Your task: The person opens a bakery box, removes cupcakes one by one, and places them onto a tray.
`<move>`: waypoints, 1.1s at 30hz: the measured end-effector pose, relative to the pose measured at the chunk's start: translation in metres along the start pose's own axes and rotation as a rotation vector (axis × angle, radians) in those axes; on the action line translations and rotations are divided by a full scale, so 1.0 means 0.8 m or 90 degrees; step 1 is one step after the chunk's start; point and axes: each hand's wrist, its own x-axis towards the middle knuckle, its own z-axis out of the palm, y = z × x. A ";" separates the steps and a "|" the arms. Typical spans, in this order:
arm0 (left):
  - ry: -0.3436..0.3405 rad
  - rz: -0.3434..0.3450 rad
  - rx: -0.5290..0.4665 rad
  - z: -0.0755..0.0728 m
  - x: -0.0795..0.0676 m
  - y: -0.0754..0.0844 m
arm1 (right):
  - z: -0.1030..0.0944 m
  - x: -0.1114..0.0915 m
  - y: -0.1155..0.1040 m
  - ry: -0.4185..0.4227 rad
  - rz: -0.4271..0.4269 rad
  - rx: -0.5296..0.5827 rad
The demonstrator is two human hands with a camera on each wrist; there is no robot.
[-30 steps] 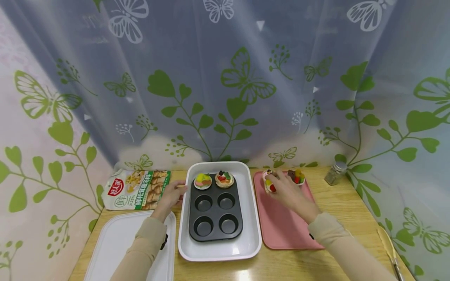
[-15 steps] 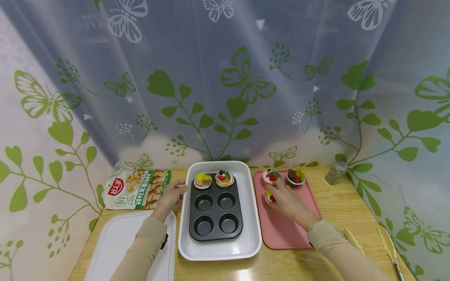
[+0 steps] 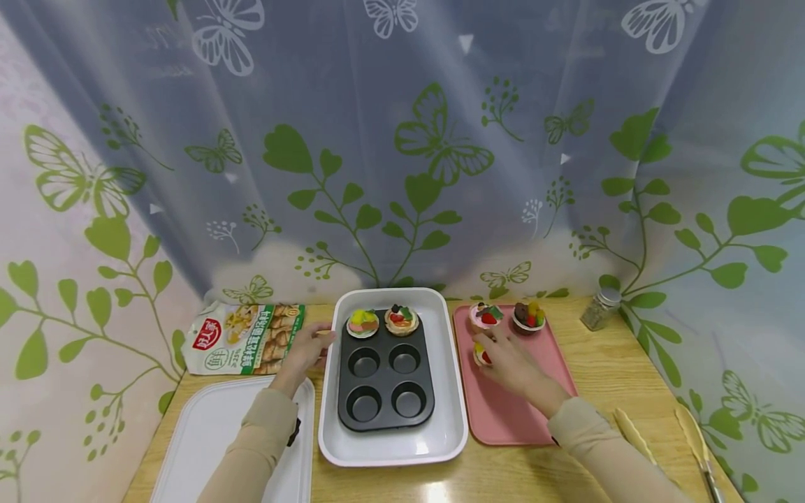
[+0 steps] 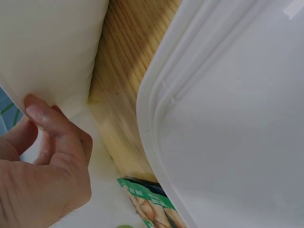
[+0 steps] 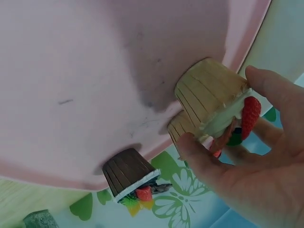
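Observation:
At the left rim of the white basin (image 3: 448,398), my left hand (image 3: 308,349) pinches the edge between thumb and fingers, also seen in the left wrist view. A dark muffin pan (image 3: 385,378) lies inside the basin, with a cupcake (image 3: 363,323) and a fruit tart (image 3: 401,321) in its back cups. Over the pink tray (image 3: 503,420), my right hand (image 3: 512,363) has thumb and fingers round a cupcake (image 5: 209,90) in a tan wrapper with a strawberry on top. Its base meets the tray. A pink-topped cupcake (image 3: 484,316) and a dark-wrapped cupcake (image 3: 529,318) stand behind it.
A white lid-like tray (image 3: 220,440) lies front left, below a printed food packet (image 3: 245,340). Right of the pink tray are a spice jar (image 3: 601,309) and tongs (image 3: 697,440). A butterfly-patterned curtain (image 3: 402,175) borders the table's back.
My right hand has come down and slightly towards me with the tan cupcake, uncovering the pink-topped and dark-wrapped ones. The left hand stays at the basin's rim.

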 end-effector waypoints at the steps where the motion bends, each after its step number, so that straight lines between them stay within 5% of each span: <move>1: 0.001 -0.001 -0.001 0.000 0.000 0.000 | -0.002 0.000 0.000 -0.004 0.002 0.004; 6: -0.001 -0.002 -0.004 0.000 0.000 0.000 | -0.026 0.007 -0.009 -0.004 0.021 0.006; 16: -0.009 0.003 0.007 -0.001 -0.002 0.002 | -0.072 0.064 -0.043 0.127 -0.005 -0.012; 21: -0.009 0.006 0.003 -0.001 -0.003 0.002 | -0.073 0.095 -0.072 0.092 -0.005 -0.016; 33: -0.022 -0.005 -0.001 -0.003 -0.001 0.010 | -0.028 0.140 -0.122 -0.058 -0.007 -0.049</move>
